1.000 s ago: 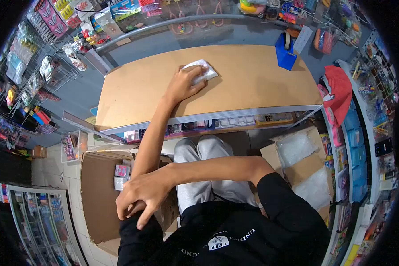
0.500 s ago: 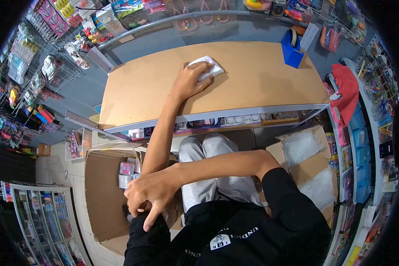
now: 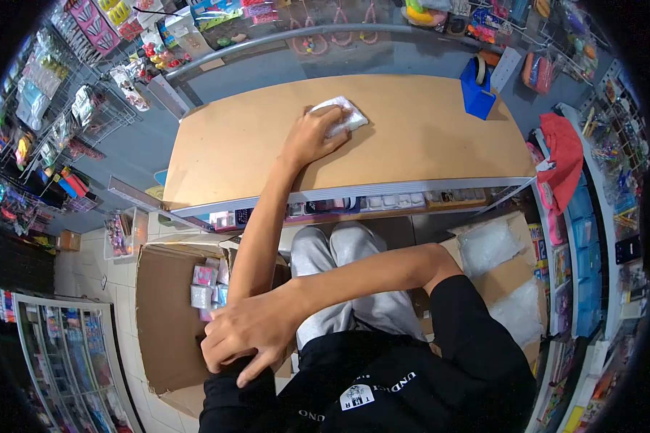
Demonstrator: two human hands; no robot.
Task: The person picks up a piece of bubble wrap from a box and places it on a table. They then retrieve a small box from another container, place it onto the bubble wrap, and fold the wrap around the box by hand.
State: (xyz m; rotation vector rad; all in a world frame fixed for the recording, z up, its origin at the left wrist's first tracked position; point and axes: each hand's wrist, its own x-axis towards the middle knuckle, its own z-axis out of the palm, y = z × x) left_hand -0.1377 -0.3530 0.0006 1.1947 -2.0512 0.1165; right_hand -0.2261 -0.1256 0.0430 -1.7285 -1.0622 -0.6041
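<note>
My left hand (image 3: 316,136) reaches out over the wooden tabletop, fingers closed on a small white bubble-wrapped packet (image 3: 348,117) that rests on the surface. Part of the packet is hidden under the fingers. My right arm crosses in front of my body. Near the left elbow, my right hand (image 3: 253,330) has its fingers and thumb around the black left sleeve (image 3: 240,397). Below it stands an open cardboard box (image 3: 167,317) with several small wrapped packets (image 3: 204,276) inside.
A blue tape dispenser (image 3: 478,90) stands at the table's (image 3: 426,137) back right corner. A red cloth (image 3: 562,155) hangs at the right. Bubble wrap (image 3: 491,245) lies on cardboard below. Goods racks (image 3: 72,361) surround the seat.
My right hand has shifted slightly on the left sleeve, its fingers moving a little lower. The left hand keeps its hold on the packet. The view has tilted slightly.
</note>
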